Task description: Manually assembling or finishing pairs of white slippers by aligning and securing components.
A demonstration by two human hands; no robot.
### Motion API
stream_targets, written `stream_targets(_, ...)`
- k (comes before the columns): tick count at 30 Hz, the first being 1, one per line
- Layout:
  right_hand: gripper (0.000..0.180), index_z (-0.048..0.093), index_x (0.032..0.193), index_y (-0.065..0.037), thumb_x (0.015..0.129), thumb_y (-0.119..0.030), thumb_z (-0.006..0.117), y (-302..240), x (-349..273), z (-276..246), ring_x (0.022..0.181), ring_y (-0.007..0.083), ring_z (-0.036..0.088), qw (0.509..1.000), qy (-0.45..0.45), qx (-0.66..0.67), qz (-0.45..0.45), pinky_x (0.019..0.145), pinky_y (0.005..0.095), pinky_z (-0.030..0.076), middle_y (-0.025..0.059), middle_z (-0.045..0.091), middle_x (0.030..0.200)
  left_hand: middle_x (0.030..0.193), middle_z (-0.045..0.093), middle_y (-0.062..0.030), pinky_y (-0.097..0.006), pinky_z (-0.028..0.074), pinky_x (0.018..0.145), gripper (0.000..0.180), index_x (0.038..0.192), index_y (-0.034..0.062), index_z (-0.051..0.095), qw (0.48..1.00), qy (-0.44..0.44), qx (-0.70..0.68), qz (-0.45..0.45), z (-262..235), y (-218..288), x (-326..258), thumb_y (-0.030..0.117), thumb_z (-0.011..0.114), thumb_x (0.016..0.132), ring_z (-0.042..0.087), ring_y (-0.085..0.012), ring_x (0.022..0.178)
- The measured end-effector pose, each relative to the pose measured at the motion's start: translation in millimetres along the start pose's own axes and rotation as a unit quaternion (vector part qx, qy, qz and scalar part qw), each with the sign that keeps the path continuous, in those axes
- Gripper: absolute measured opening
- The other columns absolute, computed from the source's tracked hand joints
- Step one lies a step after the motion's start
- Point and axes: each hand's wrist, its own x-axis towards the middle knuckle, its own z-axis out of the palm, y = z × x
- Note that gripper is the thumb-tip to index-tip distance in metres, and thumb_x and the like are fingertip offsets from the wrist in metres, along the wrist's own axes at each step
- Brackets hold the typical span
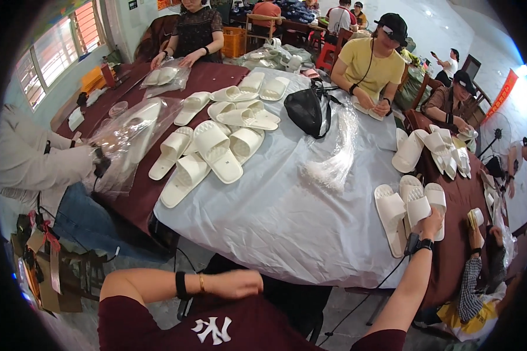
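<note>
While my right hand (432, 221) reaches far out toward two o'clock, its fingers are curled loosely over the near end of a white slipper (418, 206), touching it without a full grip that I can confirm. That slipper lies in a small group of white slippers (392, 213) at the right end of the counter (287, 216), which is spread with a pale grey sheet. A black band sits on that wrist, and a thin cable runs down from it along the forearm.

My left hand (235, 284) is down at about seven o'clock, below the counter's near edge and close to my chest. Its fingers are bent inward in a loose fist and I see nothing in it; the hand is a little blurred. That wrist carries a dark band and a thin gold bangle.

Toward eleven o'clock lies a larger heap of slippers (214, 146), soles and straps mixed. A black bag (306, 108) sits at twelve o'clock, and just nearer than it a bundle of clear plastic strands (334, 161) fans across the sheet.

At nine o'clock a person in a pale sleeve holds a clear plastic bag (129, 137) with a slipper inside. A person in a yellow shirt (370, 64) works at one o'clock, and another in dark clothes (194, 32) sits at the far end near eleven.
</note>
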Motion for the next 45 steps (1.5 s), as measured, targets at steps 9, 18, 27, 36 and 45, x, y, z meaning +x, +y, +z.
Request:
stream_targets(9,0.025,0.062,0.103,-0.004,0.081,-0.009,0.052,17,-16,-7,0.099,0.0389,0.057,0.983,-0.087,0.120,-0.104,0.083,0.0454,0.044,0.0191,0.063,0.103,0.103,0.063,-0.0113,-0.035,0.046,0.086,0.020,0.092,0.0027,0.065,0.971,-0.196,-0.136,-0.026,38,9,-21,0.023,0.063,0.088,0.059,-0.0247,0.099)
stream_targets(18,0.033,0.061,0.113,-0.001,0.084,-0.012,0.050,91,78,73,0.094,0.0362,0.063,0.973,-0.094,0.039,-0.209,0.080,0.0418,0.048,0.0239,0.064,0.103,0.090,0.060,-0.0129,-0.034,0.047,0.076,0.012,0.089,0.0014,0.059,0.980,0.102,0.103,-0.136,-15,-24,-14,0.012,0.055,0.090,0.059,-0.0272,0.085)
stream_targets(27,0.041,0.060,0.121,-0.010,0.085,-0.028,0.056,133,100,122,0.094,0.0298,0.066,0.973,-0.179,-0.021,-0.146,0.078,0.0383,0.050,0.0164,0.069,0.100,0.104,0.063,-0.0119,-0.033,0.047,0.082,0.015,0.092,0.0014,0.062,0.999,-0.003,0.021,-0.049,14,-10,-33,0.015,0.057,0.089,0.060,-0.0258,0.094)
stream_targets(36,0.036,0.061,0.114,-0.008,0.089,-0.032,0.050,118,86,121,0.087,0.0286,0.066,0.975,-0.218,0.012,-0.036,0.076,0.0412,0.050,0.0126,0.068,0.098,0.104,0.064,-0.0093,-0.037,0.044,0.088,0.013,0.085,0.0050,0.063,0.996,-0.032,0.022,-0.079,38,-10,-28,0.017,0.068,0.082,0.059,-0.0254,0.096)
stream_targets(45,0.036,0.061,0.114,-0.007,0.090,-0.032,0.050,199,142,134,0.082,0.0256,0.065,0.978,-0.187,0.088,0.020,0.071,0.0378,0.050,0.0104,0.067,0.102,0.087,0.066,-0.0042,-0.026,0.048,0.073,0.019,0.093,-0.0006,0.065,0.956,0.182,-0.035,-0.229,-9,-21,-18,0.017,0.059,0.092,0.059,-0.0099,0.080)
